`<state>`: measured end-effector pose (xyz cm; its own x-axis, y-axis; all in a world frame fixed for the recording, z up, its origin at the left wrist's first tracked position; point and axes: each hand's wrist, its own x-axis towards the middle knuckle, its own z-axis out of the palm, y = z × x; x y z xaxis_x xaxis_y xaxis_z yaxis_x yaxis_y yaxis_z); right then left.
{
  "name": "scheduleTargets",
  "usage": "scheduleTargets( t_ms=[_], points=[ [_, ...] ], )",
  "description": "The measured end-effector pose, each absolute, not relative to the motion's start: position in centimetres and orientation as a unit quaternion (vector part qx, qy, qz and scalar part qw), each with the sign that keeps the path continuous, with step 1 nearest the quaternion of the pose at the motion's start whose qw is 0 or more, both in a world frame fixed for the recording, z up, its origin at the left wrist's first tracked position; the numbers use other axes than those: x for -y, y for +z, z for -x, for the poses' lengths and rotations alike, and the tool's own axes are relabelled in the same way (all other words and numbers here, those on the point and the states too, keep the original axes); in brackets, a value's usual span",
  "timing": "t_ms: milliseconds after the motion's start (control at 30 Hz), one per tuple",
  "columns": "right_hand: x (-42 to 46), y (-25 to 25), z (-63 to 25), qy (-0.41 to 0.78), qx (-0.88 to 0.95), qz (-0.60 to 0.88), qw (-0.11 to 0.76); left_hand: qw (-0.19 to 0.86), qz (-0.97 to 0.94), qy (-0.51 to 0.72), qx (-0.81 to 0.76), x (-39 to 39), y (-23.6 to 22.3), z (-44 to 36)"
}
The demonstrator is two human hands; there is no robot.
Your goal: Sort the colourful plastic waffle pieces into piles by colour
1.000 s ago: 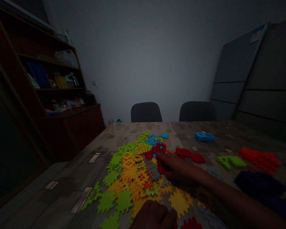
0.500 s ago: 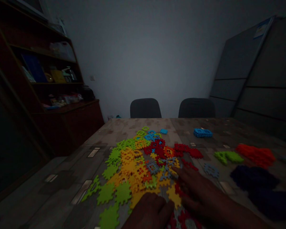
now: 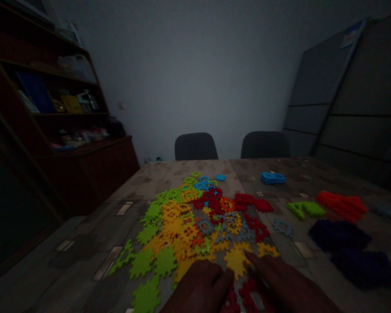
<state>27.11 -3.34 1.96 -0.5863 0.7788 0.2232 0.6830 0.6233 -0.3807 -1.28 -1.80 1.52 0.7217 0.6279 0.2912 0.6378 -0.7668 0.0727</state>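
My left hand [image 3: 200, 282] rests low at the near edge of the pile, its fingers curled; what they hold, if anything, is hidden. Its thumb lies beside red pieces [image 3: 249, 293]. To its right, my right hand [image 3: 282, 278] reaches in with fingers stretched out, the index fingertip at a yellow notched plastic piece [image 3: 237, 261]. Another yellow piece [image 3: 267, 250] lies just beyond the right hand. Grey interlocking pieces [image 3: 228, 228] and a red piece [image 3: 256, 227] are farther out. Orange-yellow pieces [image 3: 172, 226] and lime green pieces [image 3: 141, 263] spread to the left.
Sorted groups lie right: a blue stack [image 3: 273, 178], lime green pieces [image 3: 308, 209], orange-red pieces [image 3: 342, 205], dark purple piles [image 3: 340, 234] and a grey piece [image 3: 283, 227]. Two chairs [image 3: 196, 147] stand behind the table [image 3: 117, 234]. A shelf cabinet [image 3: 94, 169] is at left.
My right hand has drawn back toward me from the grey pieces, uncovering grey, red and yellow pieces. The left hand stays nearly in place. The view has shifted slightly.
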Motion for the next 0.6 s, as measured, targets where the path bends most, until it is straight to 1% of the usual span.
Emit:
scheduleTargets(
  t_ms=[167,367,467,533,600],
  points=[
    [0.0,-0.6,-27.4,0.125,0.93,0.294,0.182,0.03,0.932,-0.117,0.343,1.8,1.4,1.3],
    [-1.9,-3.9,-25.9,0.049,0.943,0.283,0.167,0.007,0.934,-0.098,0.343,1.7,1.3,1.4],
    [-1.9,-4.7,-25.6,0.021,0.938,0.277,0.208,0.003,0.935,-0.098,0.341,1.8,1.4,1.4],
    [-1.9,-4.9,-25.8,0.02,0.932,0.274,0.236,0.006,0.934,-0.112,0.34,1.8,1.4,1.5],
    [-1.8,-4.8,-25.9,0.027,0.932,0.267,0.245,0.009,0.932,-0.128,0.338,1.9,1.4,1.5]
  ],
)
